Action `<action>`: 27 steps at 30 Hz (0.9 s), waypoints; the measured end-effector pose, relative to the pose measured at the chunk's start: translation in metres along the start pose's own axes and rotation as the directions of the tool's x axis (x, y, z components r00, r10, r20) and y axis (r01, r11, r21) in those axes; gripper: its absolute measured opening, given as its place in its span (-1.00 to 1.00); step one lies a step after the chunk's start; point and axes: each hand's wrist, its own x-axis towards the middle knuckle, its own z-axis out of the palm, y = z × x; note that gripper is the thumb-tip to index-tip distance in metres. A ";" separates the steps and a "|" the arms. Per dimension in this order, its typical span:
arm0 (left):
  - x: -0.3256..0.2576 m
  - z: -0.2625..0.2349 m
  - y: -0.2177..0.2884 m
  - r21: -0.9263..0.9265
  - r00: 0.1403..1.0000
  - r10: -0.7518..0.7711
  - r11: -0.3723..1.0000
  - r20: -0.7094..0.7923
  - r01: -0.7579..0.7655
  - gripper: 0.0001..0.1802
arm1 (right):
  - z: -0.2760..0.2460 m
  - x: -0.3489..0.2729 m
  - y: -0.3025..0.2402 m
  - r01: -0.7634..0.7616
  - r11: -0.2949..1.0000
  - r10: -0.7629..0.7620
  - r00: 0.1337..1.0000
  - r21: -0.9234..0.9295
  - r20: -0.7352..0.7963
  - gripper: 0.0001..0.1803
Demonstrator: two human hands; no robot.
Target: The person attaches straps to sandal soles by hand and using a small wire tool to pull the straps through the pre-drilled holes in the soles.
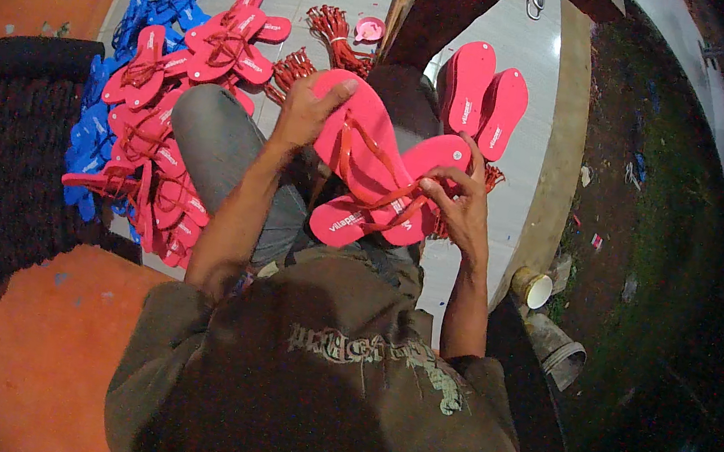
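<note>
Two pink flip-flops with red straps lie crossed over each other above my lap. My left hand (308, 113) is closed on the upper end of one flip-flop (361, 104), thumb on top of the sole. The other flip-flop (450, 154) slants from upper right to lower left, and my right hand (462, 204) is closed at its right side. The right thumb and forefinger pinch at the red strap (404, 215) near where the two soles cross. Part of each sole is hidden by the other.
Left of my knee lie heaped pink flip-flops (156, 124) and blue flip-flops (88, 138). Bundles of red straps (336, 33) and a small round pink object (369, 30) sit ahead. Stacked pink soles (468, 81) stand at right, past a dark post (446, 19). Containers (538, 290) stand by the ledge.
</note>
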 end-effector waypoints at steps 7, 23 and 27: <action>-0.044 0.028 -0.024 -0.421 0.924 -0.191 0.847 0.332 0.326 -0.55 | 0.005 0.012 -0.020 0.104 0.961 -0.084 0.993 -0.254 0.088 -0.75; -0.121 -0.301 -0.054 -0.479 0.413 -0.264 0.635 -0.872 -0.606 -0.57 | 0.181 0.025 0.066 0.120 0.703 0.296 0.847 -0.701 0.442 -0.76; -0.139 -0.383 -0.120 -0.405 0.332 -0.241 0.652 -0.912 -0.640 -0.53 | 0.137 0.014 0.011 0.325 0.806 0.041 0.802 -0.494 0.595 -0.79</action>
